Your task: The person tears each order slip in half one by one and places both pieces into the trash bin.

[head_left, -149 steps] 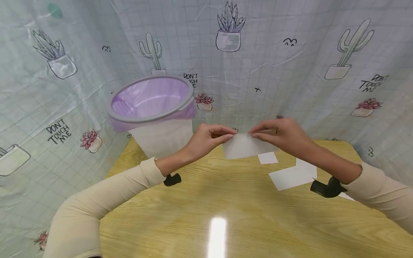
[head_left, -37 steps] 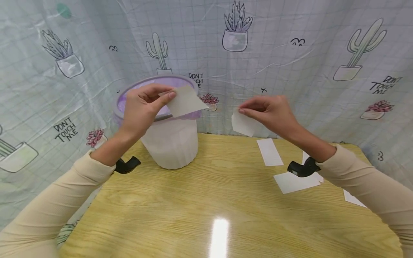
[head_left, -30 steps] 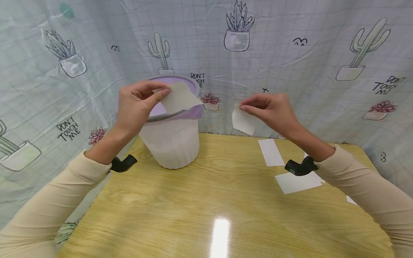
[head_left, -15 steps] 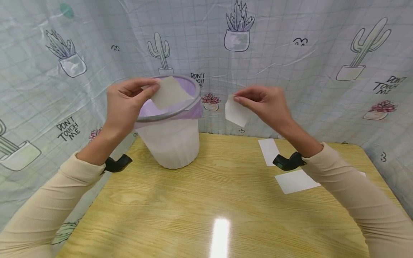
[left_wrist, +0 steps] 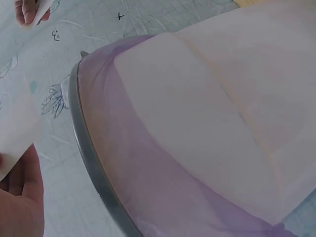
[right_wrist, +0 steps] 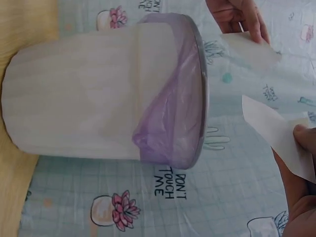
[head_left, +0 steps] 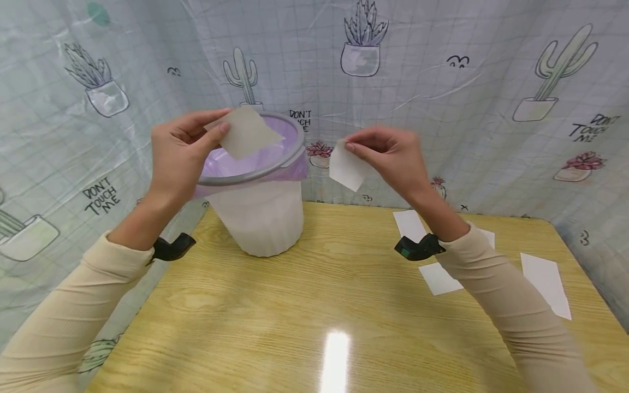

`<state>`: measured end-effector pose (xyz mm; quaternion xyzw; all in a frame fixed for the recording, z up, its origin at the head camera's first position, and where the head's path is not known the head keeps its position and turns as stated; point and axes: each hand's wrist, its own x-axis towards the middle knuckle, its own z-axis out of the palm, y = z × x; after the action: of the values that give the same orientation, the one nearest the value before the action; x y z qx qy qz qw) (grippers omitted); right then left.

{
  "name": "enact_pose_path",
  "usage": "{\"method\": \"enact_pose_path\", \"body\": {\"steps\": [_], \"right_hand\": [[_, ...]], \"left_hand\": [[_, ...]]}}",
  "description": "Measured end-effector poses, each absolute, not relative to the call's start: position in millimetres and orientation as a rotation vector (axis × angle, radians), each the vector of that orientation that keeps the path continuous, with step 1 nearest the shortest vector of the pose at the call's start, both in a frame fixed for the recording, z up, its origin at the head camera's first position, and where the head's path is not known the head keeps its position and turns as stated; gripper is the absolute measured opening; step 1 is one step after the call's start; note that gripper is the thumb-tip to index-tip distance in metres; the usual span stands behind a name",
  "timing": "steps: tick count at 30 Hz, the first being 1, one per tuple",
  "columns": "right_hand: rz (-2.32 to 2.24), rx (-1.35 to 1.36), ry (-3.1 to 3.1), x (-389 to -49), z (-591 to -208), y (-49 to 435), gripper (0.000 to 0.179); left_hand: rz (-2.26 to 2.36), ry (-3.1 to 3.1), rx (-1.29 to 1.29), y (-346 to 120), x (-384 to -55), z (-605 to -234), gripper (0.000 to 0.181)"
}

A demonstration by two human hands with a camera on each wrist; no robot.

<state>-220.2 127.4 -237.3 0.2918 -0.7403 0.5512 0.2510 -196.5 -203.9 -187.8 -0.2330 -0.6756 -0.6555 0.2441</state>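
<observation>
Between thumb and fingers, my left hand (head_left: 179, 155) pinches a piece of white paper (head_left: 248, 134) with an uneven edge, which overlaps the mouth of the trash bin (head_left: 260, 215) in the head view. The bin is white and ribbed, with a grey rim ring over a purple bag liner (right_wrist: 170, 113). To its right, my right hand (head_left: 393, 155) pinches another piece of white paper (head_left: 346, 169) by its upper corner, in the air above the table. In the right wrist view this right-hand paper (right_wrist: 276, 133) is beside the rim.
Several white paper pieces lie on the wooden table (head_left: 314, 295): one strip (head_left: 409, 224) at the back, a sheet (head_left: 439, 279) under the right forearm, another sheet (head_left: 545, 281) at the right. A curtain (head_left: 417, 103) printed with potted plants hangs behind.
Five seconds ago both hands held a single sheet together; now each holds a separate piece. Over the last second both hands have moved left and slightly up, the left paper staying over the bin.
</observation>
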Motion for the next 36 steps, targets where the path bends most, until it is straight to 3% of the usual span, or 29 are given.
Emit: {"method": "enact_pose_path", "body": {"steps": [19,36], "right_hand": [[1.596,0.78,-1.972,-229.8,-242.6,100.3,0.013],[1.752,0.752,-1.97,-244.5,-221.0,73.4,0.017]], "left_hand": [[-1.817,-1.831,-0.611,-209.1,-205.8,-184.0,0.024],[-1.755,-1.932,-0.493,-219.7,-216.5,-174.0,0.026]]}}
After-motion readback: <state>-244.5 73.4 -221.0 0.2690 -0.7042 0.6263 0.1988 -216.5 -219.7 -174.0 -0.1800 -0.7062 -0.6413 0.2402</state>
